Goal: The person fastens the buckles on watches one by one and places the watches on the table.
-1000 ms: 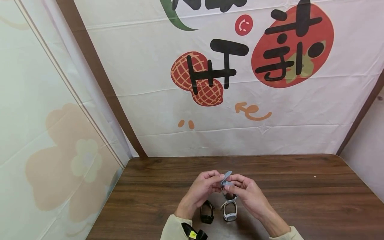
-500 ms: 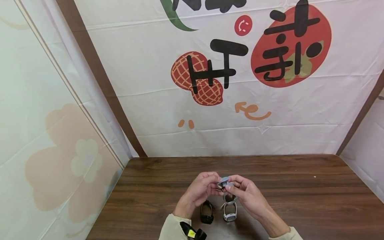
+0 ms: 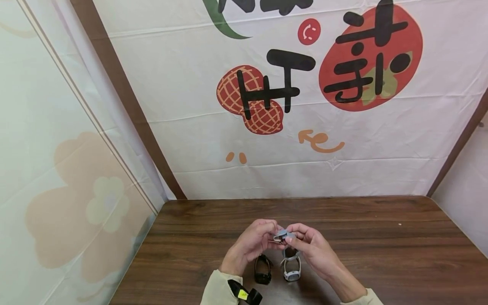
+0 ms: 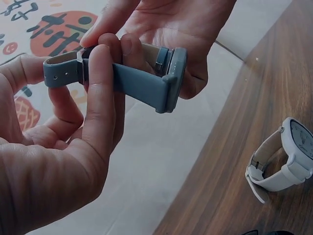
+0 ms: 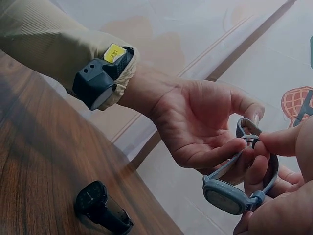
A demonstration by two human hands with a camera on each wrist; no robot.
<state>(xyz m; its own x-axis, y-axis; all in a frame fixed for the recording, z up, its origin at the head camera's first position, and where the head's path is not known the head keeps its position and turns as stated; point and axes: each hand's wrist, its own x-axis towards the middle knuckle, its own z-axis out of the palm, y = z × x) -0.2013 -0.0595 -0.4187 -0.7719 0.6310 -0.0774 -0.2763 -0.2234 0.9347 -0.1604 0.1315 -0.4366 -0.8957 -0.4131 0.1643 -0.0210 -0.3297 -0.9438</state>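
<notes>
Both hands hold a blue-grey wristwatch [image 3: 291,253] above the table, its dial hanging below the fingers. My left hand [image 3: 248,245] pinches the strap [image 4: 139,85] near the metal buckle, with a finger laid along it in the left wrist view. From the other side, my right hand [image 3: 318,254] grips the band close to the buckle, thumb and fingertips together. The holed strap end bends back in a small loop [image 5: 243,126] at the buckle. Fingers partly cover the buckle. The dial [image 5: 226,197] faces outward in the right wrist view.
Below the hands, a white watch [image 3: 292,275] and a black watch [image 3: 263,277] stand side by side on the brown wooden table [image 3: 183,254], both with their straps looped. A printed cloth [image 3: 198,140] hangs behind the table's far edge.
The strap end, which pointed up a second ago, has folded down to the left into a loop at the buckle. My left hand has shifted slightly; the resting watches have not moved.
</notes>
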